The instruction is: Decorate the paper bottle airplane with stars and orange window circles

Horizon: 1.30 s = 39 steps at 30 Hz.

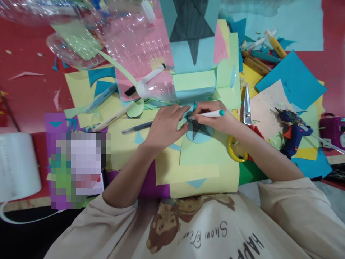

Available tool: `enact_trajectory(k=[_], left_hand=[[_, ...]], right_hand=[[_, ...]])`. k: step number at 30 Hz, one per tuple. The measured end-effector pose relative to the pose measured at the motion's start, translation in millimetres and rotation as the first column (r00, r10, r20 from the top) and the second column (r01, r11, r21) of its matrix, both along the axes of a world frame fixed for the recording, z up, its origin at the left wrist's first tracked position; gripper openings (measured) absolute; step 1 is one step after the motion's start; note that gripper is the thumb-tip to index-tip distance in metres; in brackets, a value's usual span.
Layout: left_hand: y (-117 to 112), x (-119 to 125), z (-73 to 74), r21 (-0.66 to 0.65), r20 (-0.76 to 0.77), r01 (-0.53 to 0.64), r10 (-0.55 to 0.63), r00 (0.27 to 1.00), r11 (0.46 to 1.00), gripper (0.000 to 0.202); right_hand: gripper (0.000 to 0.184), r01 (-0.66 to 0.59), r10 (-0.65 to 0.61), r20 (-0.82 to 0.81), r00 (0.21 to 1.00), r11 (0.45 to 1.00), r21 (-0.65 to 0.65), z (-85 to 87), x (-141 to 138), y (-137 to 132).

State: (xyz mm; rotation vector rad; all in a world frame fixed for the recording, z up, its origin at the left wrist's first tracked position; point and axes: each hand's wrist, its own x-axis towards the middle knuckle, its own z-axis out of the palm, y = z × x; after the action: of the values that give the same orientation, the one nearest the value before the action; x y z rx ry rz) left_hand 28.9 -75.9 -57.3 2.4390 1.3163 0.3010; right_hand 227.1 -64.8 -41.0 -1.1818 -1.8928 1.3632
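My right hand (210,117) grips a white marker (211,114) with a teal end, its tip down at a light blue paper circle (190,135). A dark star shape (199,127) is coloured on that circle, with some teal near its upper points. My left hand (168,124) rests at the circle's left side, thumb and forefinger apart, nothing gripped in it. Beneath the circle are pale green (207,154) and yellow sheets. Just beyond my hands a clear plastic bottle (159,86) wrapped in green and blue paper lies on its side.
Scissors (246,108) with red and yellow handles and a blue glue gun (295,140) lie to the right. A dark marker (137,127) is beside my left hand. Clear bottles (129,21), a larger star sheet (192,27) and several markers (277,45) lie farther back.
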Motion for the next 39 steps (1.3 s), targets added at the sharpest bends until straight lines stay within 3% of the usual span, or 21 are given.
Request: enact_trajectory(k=[12,19,27,39], left_hand=[[-0.3,0.3,2.1,-0.013,0.006,-0.007,0.007,1.0,1.0,0.042],[-0.2,0.7,3.4,-0.014,-0.017,-0.001,0.001,1.0,1.0,0.042],[-0.7,1.6,0.5,0.018,0.016,-0.008,0.008,1.0,1.0,0.04],[-0.5,1.2,0.5,0.025,0.002,-0.016,0.016,1.0,1.0,0.042]], right_hand=[[0.012,0.033,-0.034,0.007,0.999,0.999,0.018,1.4,-0.3,-0.2],[0.01,0.144,-0.162,-0.129,0.978,0.98,-0.137,-4.5,-1.9,3.3],[0.035,0.161,-0.161,0.024,0.987,0.987,0.011,-9.3,-6.8,0.1],[0.032,0.147,-0.151,0.12,0.981,0.988,0.042,-4.1,-11.4,-1.3]])
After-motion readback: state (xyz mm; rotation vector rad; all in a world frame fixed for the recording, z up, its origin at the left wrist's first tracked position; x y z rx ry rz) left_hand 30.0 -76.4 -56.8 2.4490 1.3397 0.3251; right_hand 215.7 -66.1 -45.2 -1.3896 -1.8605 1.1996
